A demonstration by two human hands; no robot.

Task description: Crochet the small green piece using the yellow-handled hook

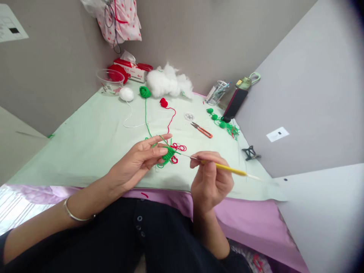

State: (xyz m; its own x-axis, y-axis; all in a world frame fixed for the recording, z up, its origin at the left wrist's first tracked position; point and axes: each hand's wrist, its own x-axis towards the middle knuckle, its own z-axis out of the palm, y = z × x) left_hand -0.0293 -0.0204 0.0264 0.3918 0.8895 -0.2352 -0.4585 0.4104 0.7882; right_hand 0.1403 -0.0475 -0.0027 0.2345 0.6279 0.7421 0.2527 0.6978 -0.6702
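Observation:
My left hand point(148, 153) pinches a small green crochet piece point(169, 153) between thumb and fingers, with green yarn running over the raised index finger. That yarn leads back to a green yarn ball point(145, 91). In my right hand point(212, 178) is a crochet hook point(227, 168) with a yellow handle, gripped like a pen. Its thin metal shaft points left, and the tip meets the green piece; the exact stitch is too small to make out. Loops of red yarn point(179, 147) lie just behind and beside the piece, joined to a small red yarn ball point(163, 102).
Orange-handled thread snips point(203, 131) lie beyond my hands, near a small round container point(189, 116). Farther back are white stuffing point(167, 82), a white yarn ball point(126, 94), a clear tub point(110, 85) and a tissue box point(136, 72). Right: green crocheted pieces point(222, 124), a phone point(236, 104).

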